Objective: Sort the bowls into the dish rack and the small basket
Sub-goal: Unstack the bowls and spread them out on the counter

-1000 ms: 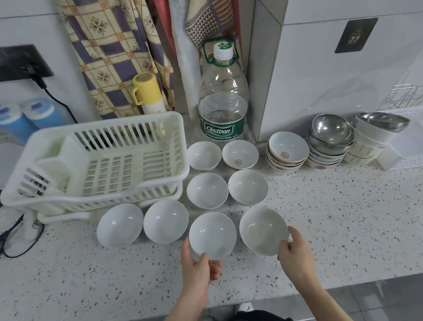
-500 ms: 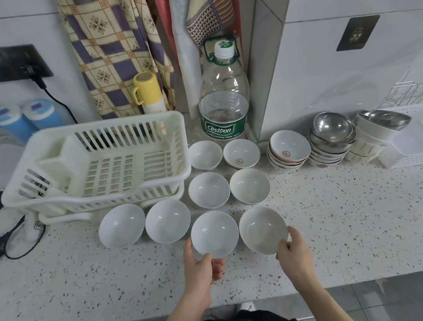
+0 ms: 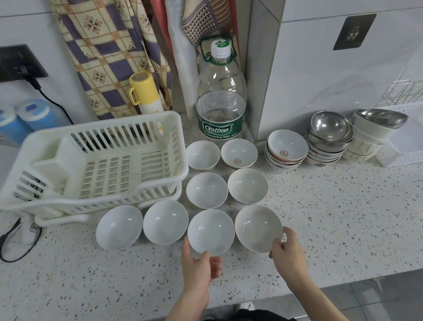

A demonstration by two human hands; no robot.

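The person stands at the speckled surface (image 3: 346,223) with a bowl in each hand, and to my eye this is the very start of the sorting: nothing lies in the dish rack (image 3: 99,168) yet. The left hand (image 3: 198,271) pinches the near rim of a white bowl (image 3: 210,231), thumb up along its left edge and fingers (image 3: 215,264) curled underneath. The right hand (image 3: 287,253) grips the neighbouring bowl (image 3: 258,228) at its lower right rim, and that one sits tilted, so it looks partly lifted; whether the left bowl is off the surface I cannot tell. Just left of the left hand's fingers sit two more white bowls (image 3: 119,226), side by side in front of the rack. Straight beyond the fingers stand four smaller bowls in two pairs (image 3: 206,189), and further off, past them, a big water bottle (image 3: 220,100). Off to the right of the right hand, well apart, are stacks of patterned and steel bowls (image 3: 331,135), and beside those the small white basket (image 3: 421,145). The next move, I'd judge, is to raise both bowls clear of their neighbours and carry them up and left over the rack's near wall, setting them among the slats. With only the rims held, a slip or a knock against the closely packed bowls is the thing to watch.
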